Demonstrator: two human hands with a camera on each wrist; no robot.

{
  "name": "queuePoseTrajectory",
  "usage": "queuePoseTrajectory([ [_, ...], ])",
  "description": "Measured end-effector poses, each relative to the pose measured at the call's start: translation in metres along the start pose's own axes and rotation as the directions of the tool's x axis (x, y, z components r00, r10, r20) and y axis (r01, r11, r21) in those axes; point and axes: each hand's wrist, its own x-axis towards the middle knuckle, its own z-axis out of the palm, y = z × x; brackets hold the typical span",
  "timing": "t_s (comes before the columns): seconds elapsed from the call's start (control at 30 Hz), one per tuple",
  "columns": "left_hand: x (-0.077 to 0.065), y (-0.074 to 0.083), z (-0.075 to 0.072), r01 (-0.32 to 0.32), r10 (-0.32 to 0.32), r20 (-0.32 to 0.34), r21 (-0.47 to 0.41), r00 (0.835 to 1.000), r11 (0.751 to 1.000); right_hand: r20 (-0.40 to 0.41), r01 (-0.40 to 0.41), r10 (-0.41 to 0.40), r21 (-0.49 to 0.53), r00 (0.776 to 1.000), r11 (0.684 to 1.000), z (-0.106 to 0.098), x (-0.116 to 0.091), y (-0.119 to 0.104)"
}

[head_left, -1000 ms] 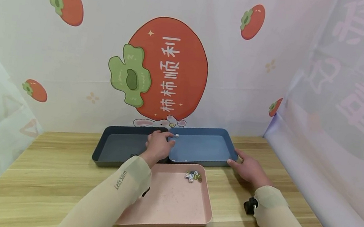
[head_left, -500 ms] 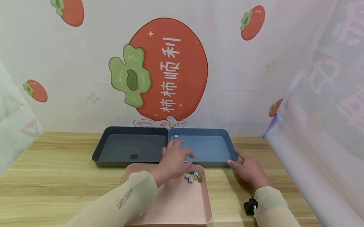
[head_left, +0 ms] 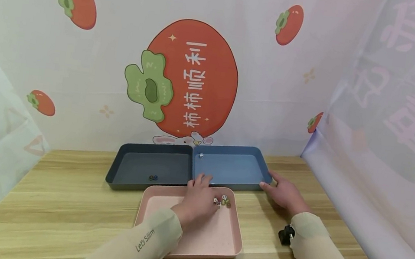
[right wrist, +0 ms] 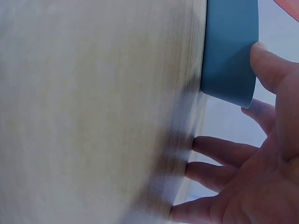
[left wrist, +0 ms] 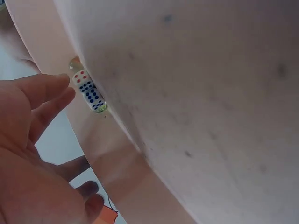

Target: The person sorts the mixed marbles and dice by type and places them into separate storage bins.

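Note:
My left hand [head_left: 199, 202] is over the far part of the pink tray [head_left: 213, 235], fingers spread and holding nothing. Its thumb and index fingertips come close to a small cluster of white dice [left wrist: 88, 91] with blue and red pips. Glassy marbles [head_left: 228, 204] lie beside the dice in the tray's far right corner. At the near right corner of the blue tray [head_left: 231, 167], my right hand [head_left: 283, 194] grips the rim between thumb and index finger. The other fingers of that hand rest on the table. One white die [head_left: 201, 156] sits in the blue tray's far left corner.
A dark grey tray [head_left: 136, 161] stands against the blue tray's left side, with two marbles [head_left: 153, 178] near its front wall. All three trays are on a wooden table [head_left: 64, 198]. Behind hangs a white cloth [head_left: 112, 47] printed with persimmons.
My left hand has moved from over where the grey and blue trays meet, towards me and right, to the dice in the pink tray. My right hand has stayed at the blue tray's corner.

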Motion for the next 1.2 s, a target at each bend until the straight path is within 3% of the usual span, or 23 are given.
queuePoseTrajectory([
  [0.53,0.0020,-0.0073,0.0060,0.037,-0.034,0.039,-0.069,0.999,0.997,-0.008,0.002,-0.002,-0.002,1.000,1.000,-0.0009,0.0032,0.0011],
  [1.2,-0.0021,-0.0088,0.0085,0.027,-0.021,0.061,-0.097,0.998,0.995,-0.004,-0.004,0.003,-0.015,1.000,1.000,-0.0005,-0.0003,-0.0004],
])
